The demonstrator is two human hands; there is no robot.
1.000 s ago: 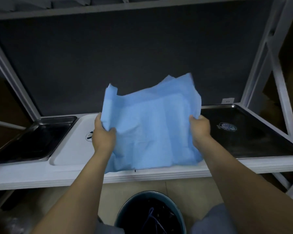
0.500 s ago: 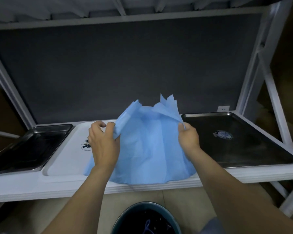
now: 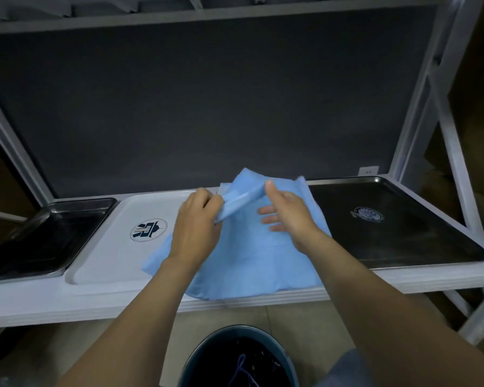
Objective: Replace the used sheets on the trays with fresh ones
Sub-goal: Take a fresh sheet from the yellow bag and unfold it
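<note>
A single wide-angle head-worn camera looks forward and down from close above the white shelf (image 3: 39, 300), its dark back panel (image 3: 207, 107) ahead, a bin (image 3: 196, 358) directly beneath.

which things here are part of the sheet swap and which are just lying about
In the job: blue sheet, gripped by the left hand; white tray partly under it; dark tray at right; steel tray at left; bin below, likely for used sheets.
Just there: shelf frame; wall socket.

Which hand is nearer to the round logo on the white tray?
Left. The left hand grips the blue sheet just right of the logo; the right hand is farther right.
</note>
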